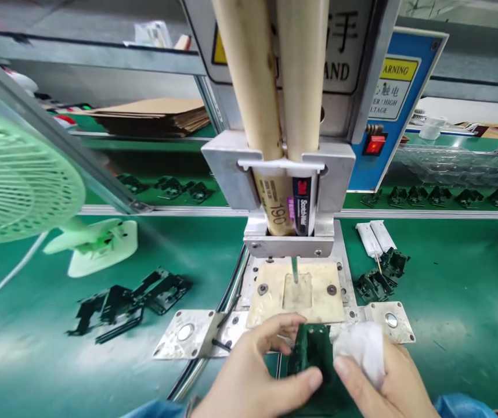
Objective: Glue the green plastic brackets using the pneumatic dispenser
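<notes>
My left hand (260, 366) is closed around the left side of a dark green-black plastic part (314, 366), its thumb pressed on the near face. In my right hand (383, 377) is a crumpled white cloth (362, 348), held against or very near the right side of that part. Just beyond both hands stands a glue dispenser with a twin adhesive cartridge (288, 200). Its thin nozzle (295, 270) points down over a cream fixture plate (270, 290) with a square recess. The part's lower end is hidden or blurred.
Metal button plates (185, 332) flank the fixture. Dark plastic parts (133, 299) lie on the left, with others (379, 278) and two white tubes (375, 238) on the right. A green fan (18, 180) stands at left; a blue control box (392, 110) is behind.
</notes>
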`<move>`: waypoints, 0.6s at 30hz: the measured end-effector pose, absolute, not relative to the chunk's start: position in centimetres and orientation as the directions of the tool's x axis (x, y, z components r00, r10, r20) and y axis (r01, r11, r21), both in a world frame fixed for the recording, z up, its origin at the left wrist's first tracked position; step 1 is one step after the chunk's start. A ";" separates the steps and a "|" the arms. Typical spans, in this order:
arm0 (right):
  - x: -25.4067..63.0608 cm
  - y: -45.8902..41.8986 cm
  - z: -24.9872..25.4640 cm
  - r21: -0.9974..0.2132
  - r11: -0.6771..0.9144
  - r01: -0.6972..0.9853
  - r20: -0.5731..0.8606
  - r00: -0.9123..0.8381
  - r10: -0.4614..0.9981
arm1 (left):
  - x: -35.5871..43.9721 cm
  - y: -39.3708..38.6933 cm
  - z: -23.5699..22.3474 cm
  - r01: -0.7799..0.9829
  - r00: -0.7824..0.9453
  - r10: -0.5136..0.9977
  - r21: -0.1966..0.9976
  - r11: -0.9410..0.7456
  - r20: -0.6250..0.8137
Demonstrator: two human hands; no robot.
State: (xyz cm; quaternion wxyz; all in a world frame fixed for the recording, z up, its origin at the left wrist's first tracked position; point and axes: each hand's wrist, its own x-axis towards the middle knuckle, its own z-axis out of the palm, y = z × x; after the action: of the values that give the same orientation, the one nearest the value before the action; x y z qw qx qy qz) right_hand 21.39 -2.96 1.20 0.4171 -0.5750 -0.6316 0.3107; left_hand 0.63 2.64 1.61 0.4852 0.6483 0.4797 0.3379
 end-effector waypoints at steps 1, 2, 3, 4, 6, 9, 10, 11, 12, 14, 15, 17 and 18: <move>21.5 -3.3 1.3 -0.896 0.101 0.432 0.154 0.089 0.984 | 0.3 3.6 1.9 0.265 0.331 0.935 0.964 0.035 -0.125; 21.7 -3.7 1.4 -0.916 0.040 0.399 0.120 0.179 0.977 | 0.1 4.6 2.1 0.233 0.345 0.913 0.962 0.140 -0.216; 22.0 -4.1 1.5 -0.930 -0.033 0.366 0.071 0.267 0.961 | -0.2 5.8 2.3 0.202 0.346 0.893 0.953 0.227 -0.286; 22.5 -4.5 1.5 -0.937 -0.109 0.332 0.015 0.348 0.937 | -0.4 6.9 2.5 0.174 0.336 0.882 0.942 0.286 -0.330; 23.7 -5.1 1.2 -0.935 -0.241 0.260 -0.094 0.474 0.876 | -0.7 9.0 2.6 0.152 0.333 0.879 0.939 0.308 -0.342; 26.2 -5.4 -0.4 -0.932 -0.345 0.112 -0.213 0.600 0.771 | -0.7 11.0 2.3 0.146 0.407 0.872 0.962 0.232 -0.272; 27.0 -5.4 -1.1 -0.932 -0.358 0.055 -0.241 0.645 0.726 | -0.6 11.4 2.2 0.152 0.433 0.870 0.971 0.185 -0.234; 27.7 -5.3 -1.7 -0.932 -0.361 0.004 -0.261 0.685 0.680 | -0.5 11.6 2.0 0.161 0.446 0.874 0.978 0.135 -0.194; 28.2 -5.1 -2.2 -0.934 -0.356 -0.030 -0.266 0.721 0.640 | -0.4 11.7 1.8 0.168 0.449 0.880 0.982 0.086 -0.154; 28.7 -4.6 -2.9 -0.939 -0.343 -0.030 -0.243 0.764 0.598 | -0.4 11.8 1.6 0.211 0.460 0.884 0.977 -0.018 -0.083; 28.7 -4.4 -3.0 -0.937 -0.348 -0.009 -0.229 0.770 0.596 | -0.4 11.8 1.7 0.257 0.468 0.882 0.964 -0.068 -0.062; 28.1 -3.9 -2.9 -0.931 -0.365 0.027 -0.219 0.757 0.615 | -0.8 11.6 2.0 0.398 0.493 0.868 0.901 -0.170 -0.054; 27.7 -3.7 -2.8 -0.930 -0.366 0.029 -0.225 0.744 0.629 | -1.2 11.4 2.2 0.477 0.496 0.867 0.849 -0.227 -0.046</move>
State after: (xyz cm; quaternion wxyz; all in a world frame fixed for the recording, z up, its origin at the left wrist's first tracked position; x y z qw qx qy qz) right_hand 27.70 -3.65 -2.80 0.5213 -0.7748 -0.2122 0.2877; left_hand -1.25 11.41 2.18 0.4306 0.7500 0.4482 0.2265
